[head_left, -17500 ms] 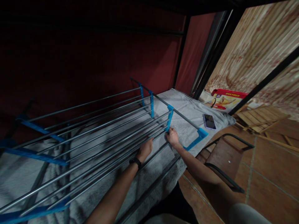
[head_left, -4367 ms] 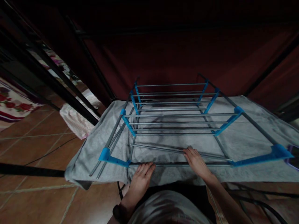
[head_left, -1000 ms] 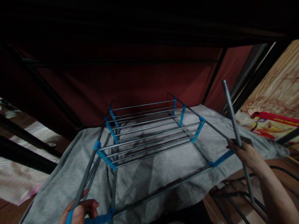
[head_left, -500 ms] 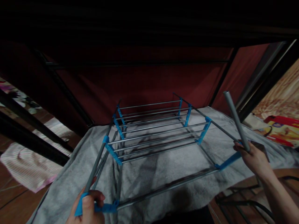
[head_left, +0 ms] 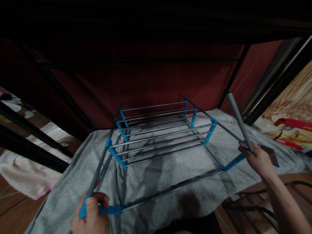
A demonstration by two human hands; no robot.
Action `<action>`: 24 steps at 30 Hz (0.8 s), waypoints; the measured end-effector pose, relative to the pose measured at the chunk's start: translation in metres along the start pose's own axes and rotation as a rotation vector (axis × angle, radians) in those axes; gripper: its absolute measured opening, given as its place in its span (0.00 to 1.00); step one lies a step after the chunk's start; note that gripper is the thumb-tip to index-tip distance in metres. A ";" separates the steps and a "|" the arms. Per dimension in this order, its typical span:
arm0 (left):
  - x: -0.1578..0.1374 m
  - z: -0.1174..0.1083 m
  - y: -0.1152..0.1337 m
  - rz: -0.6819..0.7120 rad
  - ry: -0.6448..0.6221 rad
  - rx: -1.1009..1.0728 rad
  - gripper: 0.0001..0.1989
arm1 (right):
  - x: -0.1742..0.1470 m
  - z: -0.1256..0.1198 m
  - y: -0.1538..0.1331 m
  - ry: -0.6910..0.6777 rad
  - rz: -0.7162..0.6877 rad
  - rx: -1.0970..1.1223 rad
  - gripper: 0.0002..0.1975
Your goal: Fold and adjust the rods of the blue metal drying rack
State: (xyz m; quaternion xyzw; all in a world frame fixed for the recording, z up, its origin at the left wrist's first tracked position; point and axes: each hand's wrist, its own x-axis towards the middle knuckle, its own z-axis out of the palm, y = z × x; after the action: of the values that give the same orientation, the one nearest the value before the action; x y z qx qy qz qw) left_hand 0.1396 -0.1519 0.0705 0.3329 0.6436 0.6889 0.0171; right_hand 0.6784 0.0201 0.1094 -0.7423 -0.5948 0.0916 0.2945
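Head cam: see L grip (head_left: 94,211) wrapped round blue corner (head_left: 112,209), near-left of rack (head_left: 161,135) (grey blanket (head_left: 170,169) under), R grip (head_left: 259,161) clasping tilted tube (head_left: 240,122), near-right of rack. Could skew rack via uneven pull; might knock phone (head_left: 271,155), R of rack, by letting tube slip.

Bare left hand (head_left: 91,209) at the near left of the rack (head_left: 161,135), bare right hand (head_left: 259,159) and forearm (head_left: 284,196) at its right! Below the rack, dark clothing (head_left: 190,225) shows.

Open gap between rods (head_left: 161,135) and crossbar (head_left: 170,190)
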 end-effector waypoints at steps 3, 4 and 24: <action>-0.003 0.003 0.006 -0.016 0.001 -0.006 0.20 | 0.005 0.005 0.010 0.000 0.014 -0.064 0.21; -0.004 0.004 0.008 -0.027 -0.001 -0.001 0.20 | 0.006 0.006 0.014 -0.008 0.017 -0.091 0.21; -0.034 -0.028 -0.027 -0.077 -0.062 -0.359 0.36 | -0.156 0.079 -0.090 -0.219 -0.741 -0.234 0.18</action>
State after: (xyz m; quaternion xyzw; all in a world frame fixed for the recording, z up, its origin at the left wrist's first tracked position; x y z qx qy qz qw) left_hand 0.1413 -0.1874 0.0329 0.3208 0.5218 0.7810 0.1222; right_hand 0.5221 -0.0891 0.0615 -0.4921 -0.8564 -0.0103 0.1560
